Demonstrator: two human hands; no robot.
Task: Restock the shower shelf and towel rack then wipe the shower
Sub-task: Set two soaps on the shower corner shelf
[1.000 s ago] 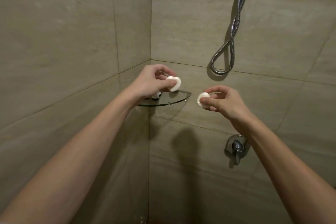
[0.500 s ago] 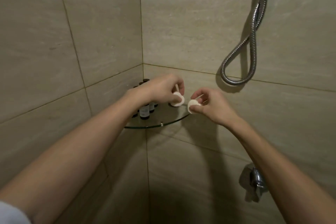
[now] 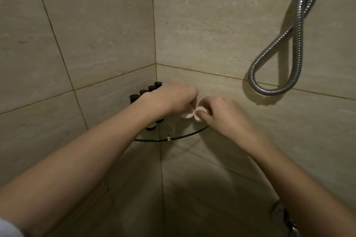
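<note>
Both hands meet over the glass corner shelf (image 3: 180, 136). The left hand (image 3: 171, 100) has its fingers (image 3: 190, 98) curled down and pinched on a small round white soap (image 3: 186, 115). The right hand (image 3: 225, 115) pinches a second white soap (image 3: 200, 110) between thumb and curled fingers (image 3: 212, 103). The two soaps touch edge to edge, right between the two sets of fingertips and just below them. Whether either soap already rests on the glass cannot be told, since the fingers cover their lower edges.

Behind and to the left of the left fingers, a row of small dark bottles (image 3: 152, 88) stands along the left wall, running into the corner. The left wrist and forearm lie across the front of that row, so only the black caps above the arm and two bases below it show. The shelf's curved front rim runs below both hands, with a small metal stud (image 3: 169, 137) near its middle.

Up and to the right of the right fingers, well apart from them, a ribbed chrome shower hose (image 3: 289, 44) hangs in a loop against the beige tiled wall (image 3: 212, 25). Far below the right fingers, beside the right forearm, a chrome tap fitting (image 3: 283, 215) shows dimly, blurred and partly hidden by the arm. A bit of white sleeve (image 3: 7, 227) sits at the lower left corner.
</note>
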